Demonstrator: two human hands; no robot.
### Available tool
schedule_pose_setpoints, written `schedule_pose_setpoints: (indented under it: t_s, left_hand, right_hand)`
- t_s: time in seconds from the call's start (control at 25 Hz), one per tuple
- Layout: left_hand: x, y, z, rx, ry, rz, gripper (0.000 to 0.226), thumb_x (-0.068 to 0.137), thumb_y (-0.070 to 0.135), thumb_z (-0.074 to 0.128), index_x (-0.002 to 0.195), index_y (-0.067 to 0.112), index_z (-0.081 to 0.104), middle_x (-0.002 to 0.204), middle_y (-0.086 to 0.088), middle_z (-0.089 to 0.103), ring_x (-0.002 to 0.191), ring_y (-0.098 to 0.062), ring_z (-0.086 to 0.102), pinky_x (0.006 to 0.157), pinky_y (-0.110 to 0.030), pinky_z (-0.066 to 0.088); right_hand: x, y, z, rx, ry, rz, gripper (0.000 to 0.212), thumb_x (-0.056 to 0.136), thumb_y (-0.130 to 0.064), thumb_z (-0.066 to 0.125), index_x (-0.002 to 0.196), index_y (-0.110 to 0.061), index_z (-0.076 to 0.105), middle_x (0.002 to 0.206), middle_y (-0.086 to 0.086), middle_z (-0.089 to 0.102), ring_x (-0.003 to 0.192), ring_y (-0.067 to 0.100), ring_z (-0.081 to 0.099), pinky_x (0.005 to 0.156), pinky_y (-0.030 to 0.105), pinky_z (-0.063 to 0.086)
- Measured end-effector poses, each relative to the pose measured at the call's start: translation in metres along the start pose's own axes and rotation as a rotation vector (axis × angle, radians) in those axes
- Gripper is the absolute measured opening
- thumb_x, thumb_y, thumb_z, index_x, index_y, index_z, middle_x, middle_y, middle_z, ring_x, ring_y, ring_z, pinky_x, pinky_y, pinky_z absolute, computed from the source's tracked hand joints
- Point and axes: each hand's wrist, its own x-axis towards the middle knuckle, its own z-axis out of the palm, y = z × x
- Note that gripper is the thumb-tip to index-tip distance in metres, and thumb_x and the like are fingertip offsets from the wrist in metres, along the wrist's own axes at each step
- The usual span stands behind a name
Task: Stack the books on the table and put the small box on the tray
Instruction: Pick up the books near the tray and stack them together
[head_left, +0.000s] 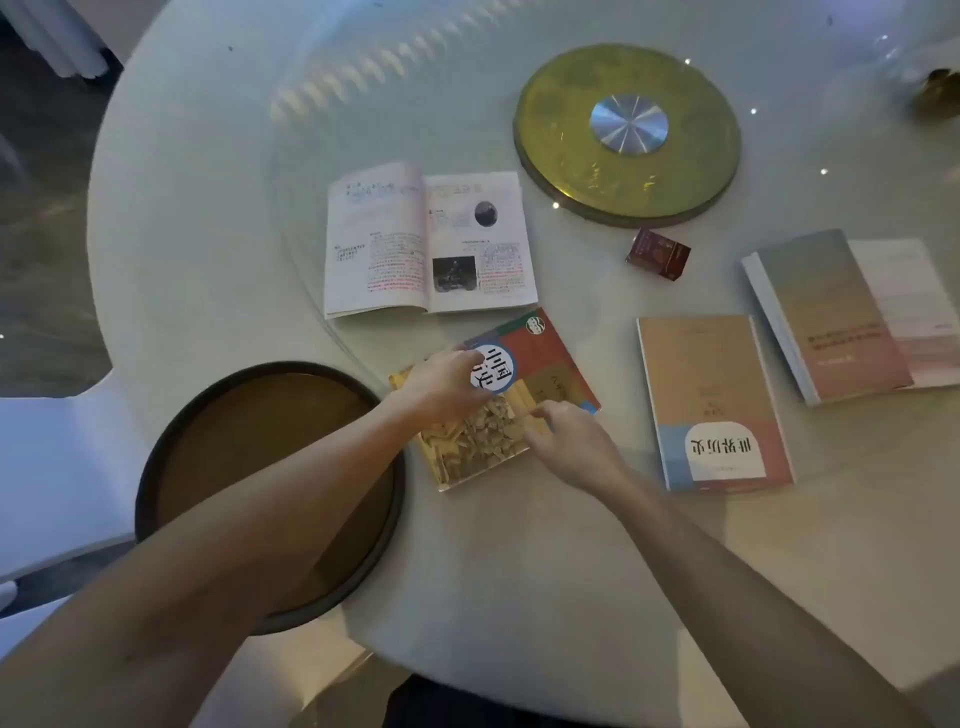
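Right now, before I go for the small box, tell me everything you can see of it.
The small box is dark red with faint gold print too blurred to read, and looks like cardboard. It appears closed and lies flat on the table, slightly skewed. It sits just below the gold disc, near its edge, apart from the books. Nothing touches it; both hands are elsewhere.

Four books on the counter (218, 218): one open book (426, 244) at 12, one multicoloured book (540, 364) dead centre, one orange book (711, 400) at 3, one pale book (841, 317) further toward 2. One small box (658, 254), one tray (156, 467), one gold disc (675, 176). Two hands.
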Motion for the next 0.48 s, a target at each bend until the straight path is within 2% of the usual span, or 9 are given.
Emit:
schedule_pose_setpoints:
  t_s: [0.12,0.28,0.36,0.48]
  left_hand:
    - [0.001,-0.009,0.007,-0.037,0.064,-0.108,0.076,0.079,0.052,0.073,0.144,0.024,0.046,0.135,-0.008,0.052,0.122,-0.028,0.053,0.099,-0.048,0.05]
    - [0.0,-0.02,0.015,-0.066,0.036,-0.17,0.08,0.081,0.051,0.072,0.148,0.021,0.041,0.144,-0.01,0.049,0.131,-0.031,0.049,0.104,-0.052,0.047]
    - [0.0,-0.025,0.016,-0.002,0.062,-0.155,0.077,0.083,0.047,0.07,0.149,0.019,0.04,0.145,-0.01,0.05,0.131,-0.031,0.048,0.105,-0.05,0.045]
    - [0.005,-0.027,0.012,0.06,0.057,-0.178,0.08,0.083,0.051,0.069,0.149,0.018,0.038,0.145,-0.009,0.049,0.131,-0.03,0.047,0.104,-0.051,0.045]
  right_hand:
    - [-0.003,0.007,0.022,0.342,0.005,0.168,0.031,0.092,-0.038,0.063,0.109,-0.014,0.073,0.101,-0.002,0.071,0.098,0.02,0.068,0.073,0.031,0.049]
    - [-0.012,0.013,0.047,0.697,-0.02,0.371,0.021,0.091,-0.031,0.065,0.089,-0.01,0.066,0.084,0.002,0.063,0.078,0.019,0.058,0.071,0.038,0.049]
    - [-0.018,0.012,0.056,0.757,-0.039,0.41,0.016,0.092,-0.03,0.064,0.087,-0.015,0.062,0.081,0.005,0.058,0.074,0.019,0.055,0.067,0.037,0.046]
    - [-0.026,0.009,0.062,0.821,-0.054,0.437,0.018,0.095,-0.031,0.064,0.092,-0.013,0.063,0.086,0.005,0.06,0.077,0.019,0.063,0.068,0.034,0.051]
